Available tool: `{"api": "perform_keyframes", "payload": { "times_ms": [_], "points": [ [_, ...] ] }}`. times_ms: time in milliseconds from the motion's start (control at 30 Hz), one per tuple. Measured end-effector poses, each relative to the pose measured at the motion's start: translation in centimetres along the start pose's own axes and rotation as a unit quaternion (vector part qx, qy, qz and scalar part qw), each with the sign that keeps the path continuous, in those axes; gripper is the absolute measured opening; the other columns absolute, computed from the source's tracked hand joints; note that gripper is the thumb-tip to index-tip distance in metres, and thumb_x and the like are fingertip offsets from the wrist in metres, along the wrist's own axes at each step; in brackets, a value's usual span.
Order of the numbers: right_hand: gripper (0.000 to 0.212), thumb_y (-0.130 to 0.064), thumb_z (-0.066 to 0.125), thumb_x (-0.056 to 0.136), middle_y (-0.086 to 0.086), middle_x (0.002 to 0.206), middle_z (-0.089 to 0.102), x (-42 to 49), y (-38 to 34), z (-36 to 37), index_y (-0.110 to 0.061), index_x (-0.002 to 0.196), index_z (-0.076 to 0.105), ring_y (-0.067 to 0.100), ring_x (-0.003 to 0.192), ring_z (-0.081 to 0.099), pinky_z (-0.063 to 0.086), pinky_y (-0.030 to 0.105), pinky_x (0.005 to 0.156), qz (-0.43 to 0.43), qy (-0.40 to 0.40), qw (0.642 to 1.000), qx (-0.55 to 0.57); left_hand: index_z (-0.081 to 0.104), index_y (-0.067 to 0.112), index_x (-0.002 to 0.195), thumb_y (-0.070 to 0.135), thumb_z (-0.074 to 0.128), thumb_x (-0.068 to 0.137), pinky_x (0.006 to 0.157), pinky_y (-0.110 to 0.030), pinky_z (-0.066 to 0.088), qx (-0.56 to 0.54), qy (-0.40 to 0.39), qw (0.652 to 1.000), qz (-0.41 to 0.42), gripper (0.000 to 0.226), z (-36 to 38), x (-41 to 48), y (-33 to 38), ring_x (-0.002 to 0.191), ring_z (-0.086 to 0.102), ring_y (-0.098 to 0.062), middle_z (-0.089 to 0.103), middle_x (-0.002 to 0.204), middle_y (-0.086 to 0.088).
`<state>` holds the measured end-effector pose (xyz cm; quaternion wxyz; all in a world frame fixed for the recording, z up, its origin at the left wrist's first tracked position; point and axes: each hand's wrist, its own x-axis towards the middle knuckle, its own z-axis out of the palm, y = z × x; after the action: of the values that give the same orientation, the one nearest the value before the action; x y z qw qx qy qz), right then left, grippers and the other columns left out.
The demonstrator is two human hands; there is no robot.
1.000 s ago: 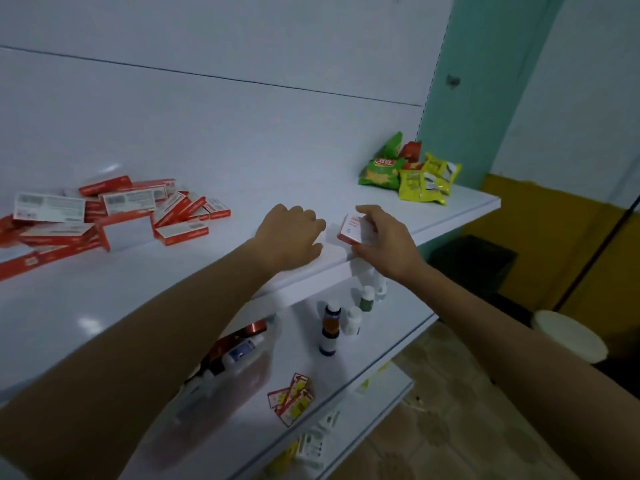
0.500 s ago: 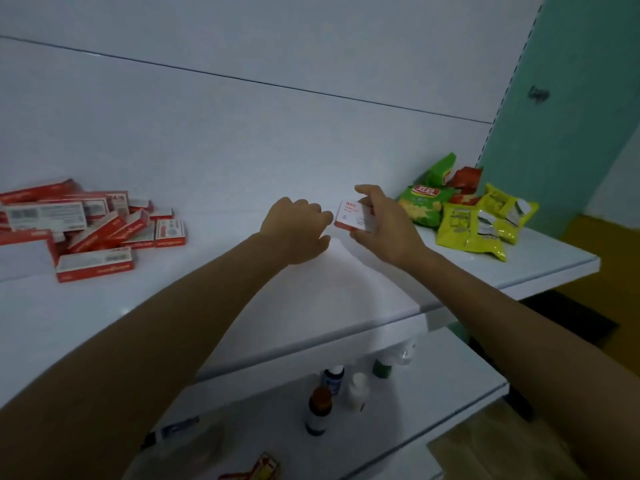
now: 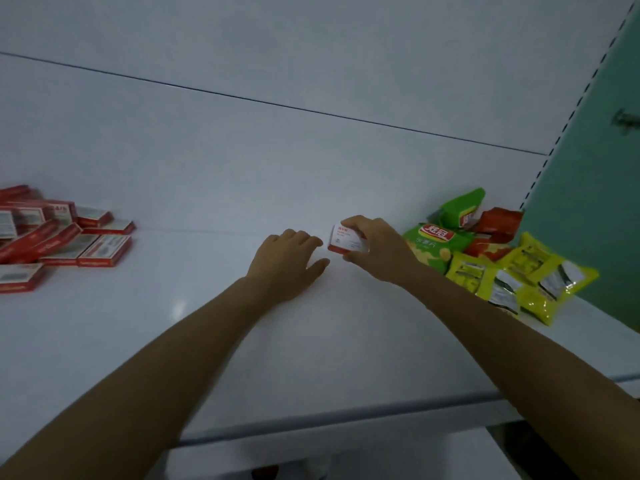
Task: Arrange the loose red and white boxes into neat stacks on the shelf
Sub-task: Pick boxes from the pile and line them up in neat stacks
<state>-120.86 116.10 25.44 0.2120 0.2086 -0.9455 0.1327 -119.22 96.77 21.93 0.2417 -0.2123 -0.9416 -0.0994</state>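
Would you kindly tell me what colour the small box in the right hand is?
The box is white with red edges; head view.

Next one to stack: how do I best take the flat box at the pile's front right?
Probably with the left hand, from the right and above: pinch the flat box by its near red edge and right side. Neighbours crowd its left and back, and the right hand holds another box.

held box (image 3: pixel 348 241) 1 | piled boxes (image 3: pixel 69 244) ~11 | snack packets (image 3: pixel 434 244) ~7
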Motion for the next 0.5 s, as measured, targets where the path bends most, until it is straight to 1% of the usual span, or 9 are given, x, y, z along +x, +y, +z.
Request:
{"api": "perform_keyframes", "payload": {
  "times_ms": [67,100,167,233,300,333,367,433,500],
  "points": [
    [0.059,-0.025,0.074,0.074,0.005,0.117,0.058,1.0,0.6,0.9,-0.019,0.126,0.049,0.022,0.103,0.051,0.043,0.033,0.084,-0.005,-0.026,1.0,0.017,0.049,0.023,0.129,0.05,0.04,0.093,0.095,-0.034,0.038,-0.063,0.005,0.997,-0.045,0.046,0.3,-0.4,-0.6,0.12,0.044,-0.019,0.052,0.133,0.001],
    [0.058,-0.025,0.074,0.074,0.005,0.117,0.058,1.6,0.8,1.2,-0.02,0.126,0.049,0.023,0.104,0.051,0.042,0.034,0.086,-0.002,-0.035,0.999,0.025,0.05,0.023,0.129,0.049,0.042,0.093,0.095,-0.034,0.038,-0.074,0.009,0.996,-0.054,0.045,0.3,-0.4,-0.8,0.121,0.044,-0.019,0.052,0.133,0.001],
    [0.058,-0.024,0.072,0.075,0.005,0.121,0.056,2.9,1.4,2.0,-0.022,0.127,0.048,0.023,0.109,0.05,0.041,0.036,0.091,0.007,-0.046,0.998,0.038,0.05,0.023,0.129,0.047,0.045,0.092,0.094,-0.033,0.038,-0.077,0.009,0.996,-0.046,0.044,0.3,-0.4,-0.8,0.121,0.044,-0.019,0.052,0.132,0.001],
    [0.056,-0.024,0.068,0.079,0.006,0.129,0.053,3.8,1.6,3.1,-0.02,0.13,0.048,0.026,0.118,0.047,0.037,0.038,0.099,0.001,-0.066,0.997,0.039,0.049,0.024,0.13,0.046,0.048,0.091,0.094,-0.033,0.038,-0.081,0.0,0.996,-0.035,0.045,0.2,-0.5,-0.7,0.12,0.044,-0.018,0.053,0.131,0.002],
    [0.049,-0.026,0.06,0.086,0.007,0.138,0.045,3.9,1.6,4.3,-0.019,0.133,0.048,0.027,0.127,0.04,0.031,0.038,0.106,-0.009,-0.087,0.996,0.007,0.047,0.027,0.131,0.045,0.049,0.09,0.095,-0.031,0.038,-0.093,-0.015,0.995,-0.039,0.044,0.2,-0.4,-0.9,0.12,0.043,-0.016,0.052,0.131,0.005],
    [0.046,-0.027,0.056,0.089,0.007,0.14,0.043,3.7,1.7,4.9,-0.019,0.134,0.047,0.026,0.128,0.038,0.029,0.038,0.107,-0.016,-0.08,0.997,-0.006,0.046,0.028,0.131,0.045,0.05,0.09,0.095,-0.03,0.037,-0.103,-0.025,0.993,-0.045,0.044,0.2,-0.4,-1.0,0.12,0.042,-0.015,0.051,0.13,0.006],
    [0.044,-0.025,0.054,0.09,0.008,0.14,0.044,3.4,1.9,5.4,-0.018,0.133,0.048,0.026,0.128,0.038,0.029,0.037,0.107,-0.021,-0.055,0.998,-0.002,0.045,0.029,0.132,0.044,0.051,0.09,0.094,-0.029,0.036,-0.114,-0.036,0.992,-0.05,0.045,0.2,-0.4,-1.1,0.12,0.042,-0.014,0.051,0.13,0.006],
    [0.044,-0.023,0.058,0.087,0.007,0.134,0.049,2.6,2.3,5.5,-0.017,0.13,0.051,0.024,0.123,0.042,0.032,0.036,0.103,-0.011,0.026,0.999,0.04,0.044,0.028,0.132,0.044,0.052,0.09,0.093,-0.028,0.037,-0.123,-0.056,0.99,-0.052,0.046,0.3,-0.1,-1.1,0.118,0.043,-0.014,0.05,0.13,0.007],
    [0.04,-0.021,0.062,0.084,0.005,0.124,0.055,2.4,2.5,4.8,-0.017,0.123,0.055,0.021,0.114,0.047,0.038,0.035,0.096,-0.003,0.11,0.99,0.09,0.045,0.027,0.132,0.044,0.052,0.089,0.094,-0.03,0.039,-0.124,-0.06,0.989,-0.05,0.047,0.4,0.1,-1.1,0.117,0.044,-0.014,0.052,0.129,0.006]
  ]
}}
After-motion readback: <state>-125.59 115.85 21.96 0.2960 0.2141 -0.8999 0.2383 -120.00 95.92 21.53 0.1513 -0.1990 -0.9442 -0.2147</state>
